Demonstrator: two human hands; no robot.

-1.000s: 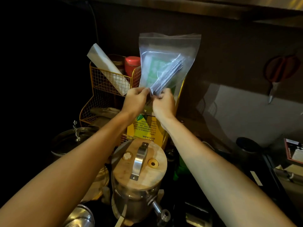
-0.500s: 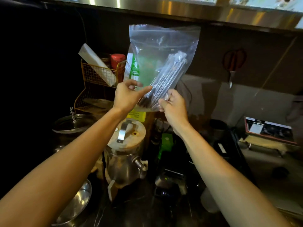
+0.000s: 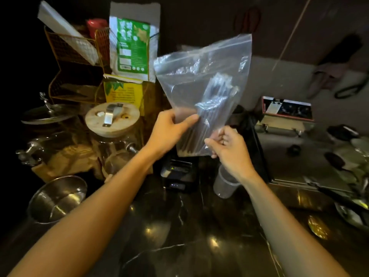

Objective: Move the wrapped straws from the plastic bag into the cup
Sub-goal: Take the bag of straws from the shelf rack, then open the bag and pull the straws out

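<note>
plastic bag [image 3: 201,80] now lowered from the shelf toward the desk [image 3: 199,236] | left hand [image 3: 169,130] grip pinches bag, right hand [image 3: 227,148] grip pinches its bottom corner | wrapped straws [image 3: 207,116] inside, cup [image 3: 224,184] beneath: extraction next

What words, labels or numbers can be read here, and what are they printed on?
No text here reads clearly enough to quote.
Green and white packet: printed characters, too blurred to read.
Yellow box: lines of small print, too blurred to read.
Black machine: a small label and lit dots, too small to read.
Plastic bag, wrapped straws and cup: no print visible.
</note>
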